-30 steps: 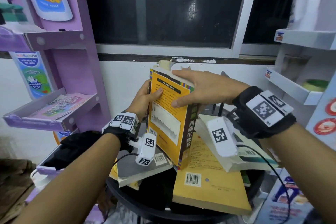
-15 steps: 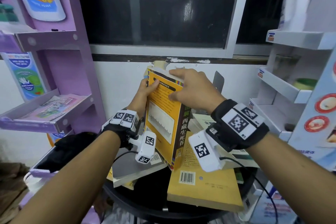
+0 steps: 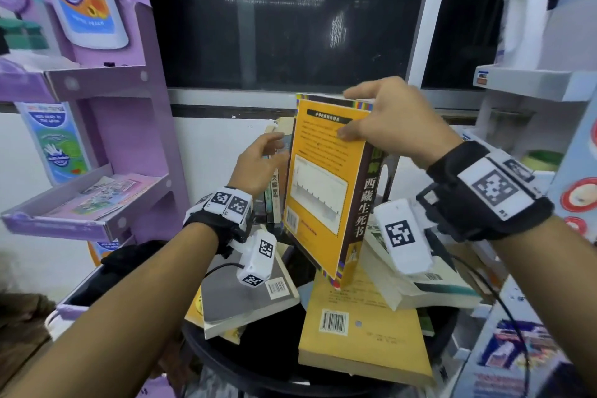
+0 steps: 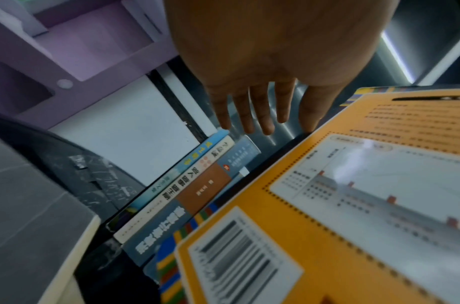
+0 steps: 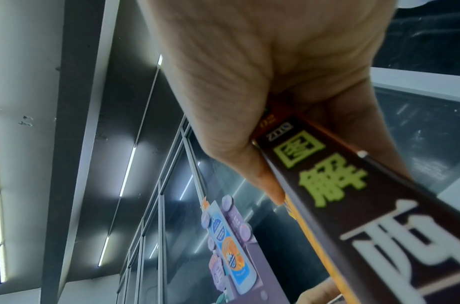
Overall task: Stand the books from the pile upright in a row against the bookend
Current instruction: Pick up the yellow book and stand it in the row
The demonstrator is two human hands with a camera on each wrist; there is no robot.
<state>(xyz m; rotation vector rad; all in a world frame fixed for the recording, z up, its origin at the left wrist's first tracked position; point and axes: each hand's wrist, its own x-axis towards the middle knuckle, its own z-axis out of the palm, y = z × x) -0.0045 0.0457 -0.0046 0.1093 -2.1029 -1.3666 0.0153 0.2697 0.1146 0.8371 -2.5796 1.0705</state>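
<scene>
The yellow book point(image 3: 326, 184) stands nearly upright in my right hand point(image 3: 384, 126), thumb and fingers pinched on its top edge, just right of the row point(image 3: 274, 191). My left hand point(image 3: 258, 161), fingers straight and apart, rests against the row's near side, holding nothing.

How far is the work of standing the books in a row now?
Partly done. Three or so standing books already form a row. The right hand grips the top of the orange book, bringing it upright beside them; the left hand is open at the row. Several flat books remain on the black table.
</scene>
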